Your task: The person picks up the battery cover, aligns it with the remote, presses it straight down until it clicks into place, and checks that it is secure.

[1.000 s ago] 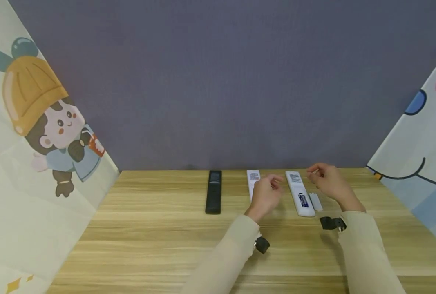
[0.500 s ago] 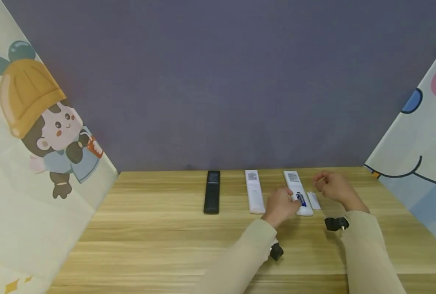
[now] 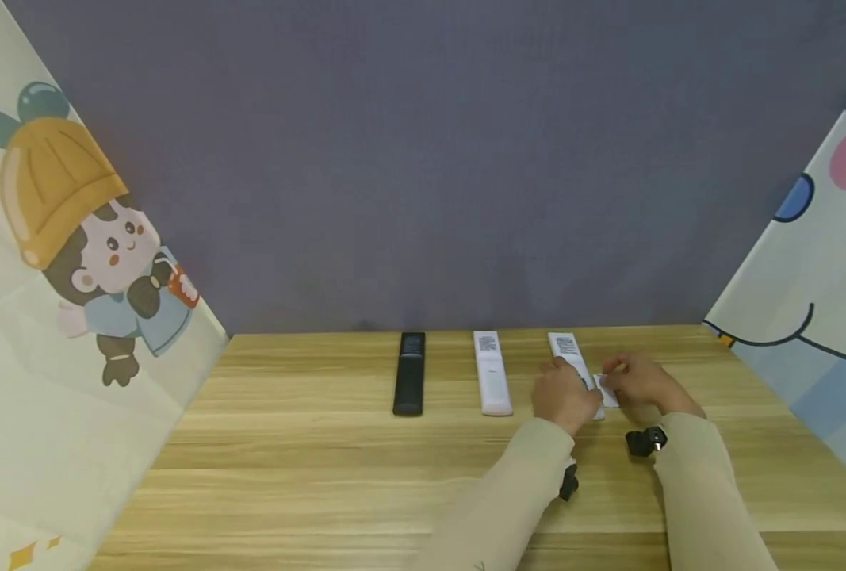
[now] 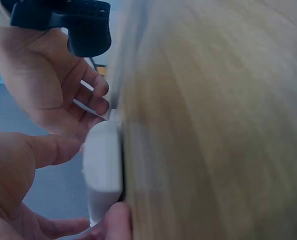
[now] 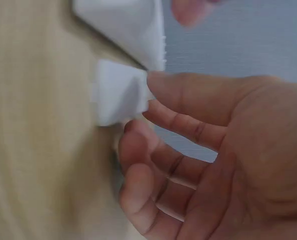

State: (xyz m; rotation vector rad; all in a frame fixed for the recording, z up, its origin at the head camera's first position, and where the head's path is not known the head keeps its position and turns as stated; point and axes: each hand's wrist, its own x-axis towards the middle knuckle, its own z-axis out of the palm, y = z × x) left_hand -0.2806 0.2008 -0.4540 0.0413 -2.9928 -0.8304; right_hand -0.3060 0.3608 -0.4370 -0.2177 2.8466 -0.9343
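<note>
A white remote control [image 3: 562,346] lies back side up on the table, its lower half mostly covered by my left hand [image 3: 564,396]. In the left wrist view, the thumb and fingers of that hand stand on either side of the remote's end, holding it. My right hand [image 3: 640,381] is just to the right, its thumb and forefinger pinching the end of a small white battery cover [image 5: 119,92]. The cover sits close beside the remote's right edge. Batteries in the remote's compartment are almost wholly hidden under the left hand.
Farther left lie a second white remote [image 3: 492,374] and a black remote [image 3: 409,374], both back side up. The wooden table [image 3: 308,468] ends at a grey back panel [image 3: 423,174]. Panels with cartoon prints flank it on both sides.
My left hand has moved right, from over the middle white remote onto the right one, covering its batteries. My right hand has come down to the battery cover and taken hold of it.
</note>
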